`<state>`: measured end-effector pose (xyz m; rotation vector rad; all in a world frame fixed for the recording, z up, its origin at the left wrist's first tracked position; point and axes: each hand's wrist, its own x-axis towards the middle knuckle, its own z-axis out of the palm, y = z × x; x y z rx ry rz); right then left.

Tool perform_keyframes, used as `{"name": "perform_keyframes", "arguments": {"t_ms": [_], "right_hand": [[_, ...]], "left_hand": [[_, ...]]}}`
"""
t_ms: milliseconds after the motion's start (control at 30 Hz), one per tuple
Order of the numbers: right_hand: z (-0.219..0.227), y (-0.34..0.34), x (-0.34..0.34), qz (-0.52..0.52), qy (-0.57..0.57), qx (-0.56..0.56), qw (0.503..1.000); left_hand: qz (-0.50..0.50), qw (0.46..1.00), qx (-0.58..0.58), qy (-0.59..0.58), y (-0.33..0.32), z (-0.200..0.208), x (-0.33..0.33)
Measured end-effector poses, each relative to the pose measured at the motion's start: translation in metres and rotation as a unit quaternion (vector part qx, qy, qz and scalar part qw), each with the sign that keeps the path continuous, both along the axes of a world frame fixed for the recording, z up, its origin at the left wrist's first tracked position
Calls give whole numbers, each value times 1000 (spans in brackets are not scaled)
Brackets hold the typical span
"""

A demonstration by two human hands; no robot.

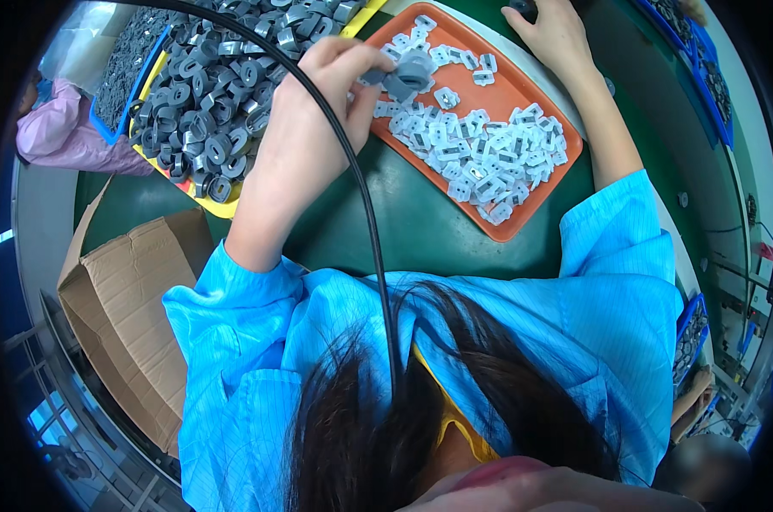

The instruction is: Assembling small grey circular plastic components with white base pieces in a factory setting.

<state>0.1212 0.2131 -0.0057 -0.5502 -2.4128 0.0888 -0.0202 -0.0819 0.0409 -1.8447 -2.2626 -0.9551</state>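
Two bare hands were at work. The left grip (pixel 314 111) was closed on gray plastic rings (pixel 414 70), at least two of them, pinched between thumb and fingers; the fingers hid the exact number. These rings were just to the right of that grip's knuckles, above the upper left part of one orange tray (pixel 501 96). The right grip (pixel 557 38) was beyond the tray's far right side, with one dark rounded piece (pixel 523 8) at its thumb; the upper edge cut the fingers off, so whether it was clasped could not be told.

Below and to the right of the left grip, the tray held white translucent clips (pixel 455 149), dozens of them, too heaped to count exactly. To the left of the same grip stood one yellow bin (pixel 224 206) with a heap of loose gray rings (pixel 220 149), again dozens, and past it one blue-rimmed bin (pixel 106 128) of small dark parts. One black cable (pixel 365 183) crossed in front of the left wrist. Lower left of that grip, one open cardboard box (pixel 143 290) stood beside the green tabletop (pixel 344 226). Farther left was one co-worker's pink sleeve (pixel 53 128).
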Motion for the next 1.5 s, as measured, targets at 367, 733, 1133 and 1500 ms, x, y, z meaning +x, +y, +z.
{"name": "perform_keyframes", "arguments": {"t_ms": [367,733,1133,1500], "right_hand": [[24,-97,16,295,-156,-174,927],[35,-76,23,228,-64,-354,905],[27,-68,18,177,65,-641,744],[36,-66,19,128,163,-636,743]], "left_hand": [[-30,992,60,-103,84,-4,-13],[-60,976,120,-172,88,-36,-6],[-120,862,75,-487,95,-53,-8],[-107,835,50,-537,85,-35,12]]}}
